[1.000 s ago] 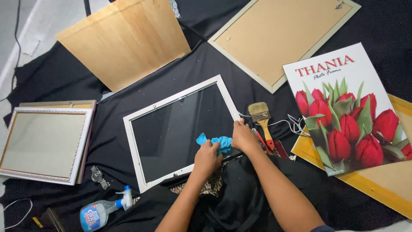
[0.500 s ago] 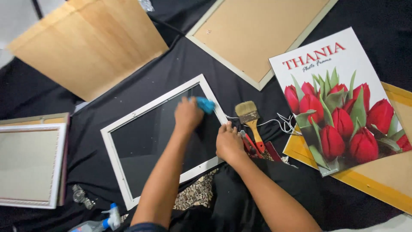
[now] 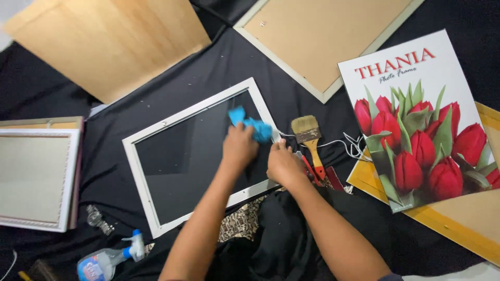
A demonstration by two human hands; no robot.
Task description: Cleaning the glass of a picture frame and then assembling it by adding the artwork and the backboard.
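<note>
Left hand [image 3: 239,148] clenched on a crumpled bright-blue cleaning cloth [image 3: 251,124], pressing it on the glass near the upper right corner of the white-edged rectangular glazed picture frame [image 3: 156,208]. Frame lies flat on black fabric [image 3: 208,62], tilted diagonally, directly under both hands.

Right hand [image 3: 284,165] rests on the frame's right edge just beside the left hand, fingers curled, palm down; it grasps nothing I can make out.

Just right of the right hand: flat paintbrush with pale bristles and orange wooden handle [image 3: 310,140], lying bristles-up; red-handled tool [image 3: 317,177] partly hidden beneath it, kind unclear. White cord [image 3: 349,145] loops just past the brush.

Further right: printed sheet with red tulips on white [image 3: 416,130], overlapping a yellow-edged board [image 3: 469,224].

Above the hands: cream-edged frame backing in tan board [image 3: 323,36], and to the upper left a plain light wooden panel [image 3: 114,41].

Far left: ornate white frame with pale insert [image 3: 36,177]. Lower left, near the left forearm: clear spray bottle with blue-white trigger head [image 3: 112,257], lying on its side; a small metal item [image 3: 99,219] above it, too small to identify.
</note>
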